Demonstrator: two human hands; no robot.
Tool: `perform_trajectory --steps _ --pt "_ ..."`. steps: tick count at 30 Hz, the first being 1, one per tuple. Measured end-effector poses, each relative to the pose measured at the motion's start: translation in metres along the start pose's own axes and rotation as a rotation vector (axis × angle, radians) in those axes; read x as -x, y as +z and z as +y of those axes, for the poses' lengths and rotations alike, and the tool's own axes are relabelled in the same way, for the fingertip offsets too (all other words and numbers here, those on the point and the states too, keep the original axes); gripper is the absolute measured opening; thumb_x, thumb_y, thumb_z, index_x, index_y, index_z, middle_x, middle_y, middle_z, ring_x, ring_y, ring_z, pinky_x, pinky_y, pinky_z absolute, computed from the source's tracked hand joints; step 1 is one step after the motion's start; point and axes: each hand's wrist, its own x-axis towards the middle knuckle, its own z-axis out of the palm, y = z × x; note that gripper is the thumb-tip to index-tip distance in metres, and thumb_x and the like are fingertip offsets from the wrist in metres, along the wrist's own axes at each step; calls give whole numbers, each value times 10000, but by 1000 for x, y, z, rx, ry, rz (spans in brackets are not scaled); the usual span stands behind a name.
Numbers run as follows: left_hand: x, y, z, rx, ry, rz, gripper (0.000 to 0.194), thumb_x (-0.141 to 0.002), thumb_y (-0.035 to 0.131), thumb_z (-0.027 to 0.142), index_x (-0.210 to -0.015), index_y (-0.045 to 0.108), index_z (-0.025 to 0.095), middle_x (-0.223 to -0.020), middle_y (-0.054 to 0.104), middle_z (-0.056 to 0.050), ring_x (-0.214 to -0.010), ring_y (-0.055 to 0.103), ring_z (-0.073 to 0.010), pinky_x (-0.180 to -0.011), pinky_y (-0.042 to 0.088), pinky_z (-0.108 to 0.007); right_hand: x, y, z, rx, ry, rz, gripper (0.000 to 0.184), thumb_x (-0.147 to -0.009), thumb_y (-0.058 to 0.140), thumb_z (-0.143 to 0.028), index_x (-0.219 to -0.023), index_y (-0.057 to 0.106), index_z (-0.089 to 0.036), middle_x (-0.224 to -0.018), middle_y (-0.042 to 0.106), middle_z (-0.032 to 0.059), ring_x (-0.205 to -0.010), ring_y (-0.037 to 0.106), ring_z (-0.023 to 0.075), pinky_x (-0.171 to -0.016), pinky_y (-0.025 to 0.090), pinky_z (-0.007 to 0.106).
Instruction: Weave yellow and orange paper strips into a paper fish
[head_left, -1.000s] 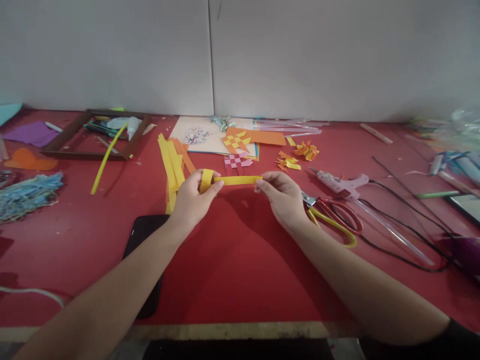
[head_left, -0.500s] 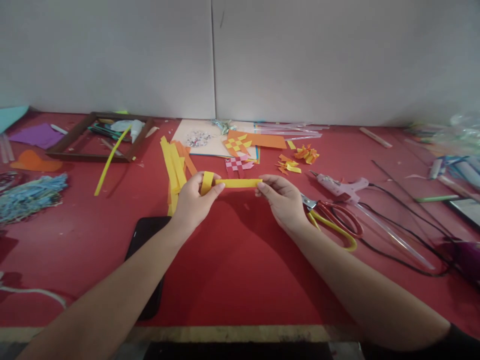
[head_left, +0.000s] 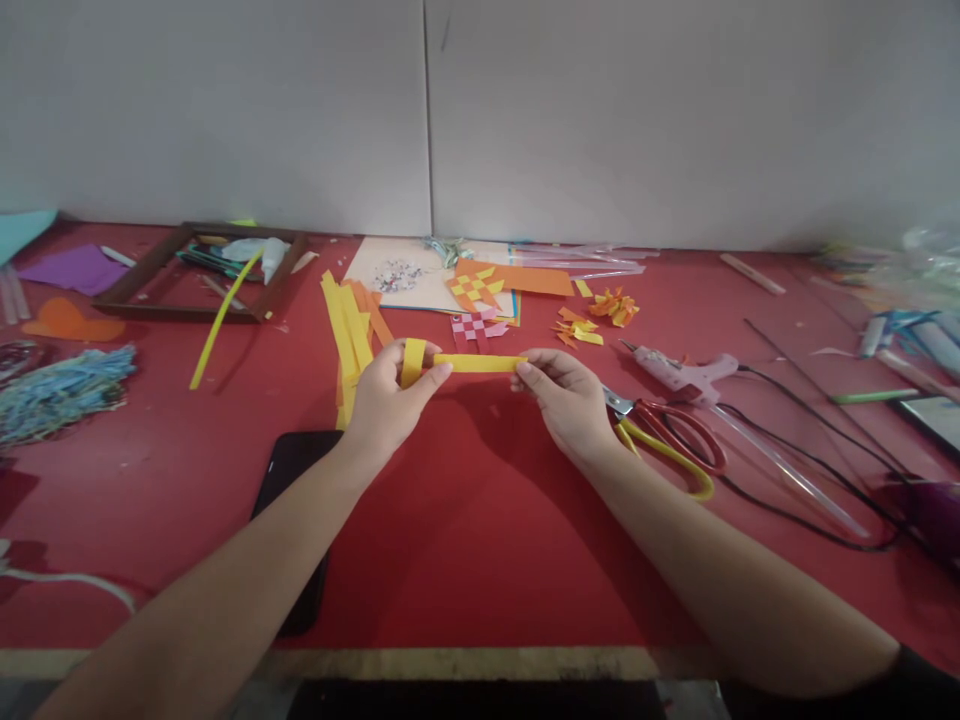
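Observation:
A yellow paper strip (head_left: 484, 364) is stretched level between my two hands, above the red tabletop. My left hand (head_left: 391, 393) pinches its left end between thumb and fingers, and a length of yellow paper stands up behind that thumb. The right end is pinched by my right hand (head_left: 566, 398). More yellow paper strips (head_left: 347, 325) lie just beyond my left hand, with orange strips (head_left: 375, 310) beside them. Behind the held strip are a pink checkered woven paper piece (head_left: 477, 326) and a yellow-orange woven one (head_left: 475, 287).
Scissors (head_left: 667, 440) and a pink glue gun (head_left: 684, 374) with its cable lie right of my right hand. A black phone (head_left: 292, 480) is partly under my left forearm. A brown wooden frame (head_left: 176, 312) and blue yarn (head_left: 67, 390) are at left. Folded paper bits (head_left: 611, 307) sit behind.
Both hands keep their pinch on the yellow paper strip. The strip has risen very slightly; otherwise little differs.

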Motion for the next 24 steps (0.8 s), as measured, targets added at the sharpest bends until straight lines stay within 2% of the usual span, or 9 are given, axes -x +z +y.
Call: perform_trajectory --steps 6,14,24 --pt "2 0 4 23 7 -11 250 -760 715 365 -937 639 205 -823 643 -22 -636 588 -124 -502 445 -229 0 0 -1 -5 8 1 268 -691 811 -376 -846 669 -209 -730 658 -25 -655 622 105 -696 543 285" --pt "2 0 5 -3 -2 -3 231 -777 694 382 -928 647 213 -775 642 -15 -638 585 -135 -506 436 -234 0 1 -3 -9 29 11 305 -658 828 -391 -834 665 -203 -721 655 -21 -638 615 107 -671 543 287" --pt "3 -1 5 -57 -7 -3 207 -800 661 393 -906 649 215 -715 617 -9 -612 561 -135 -497 420 -233 1 1 -5 -3 27 -5 264 -675 818 -373 -785 650 -201 -700 633 -30 -631 601 100 -658 521 269"
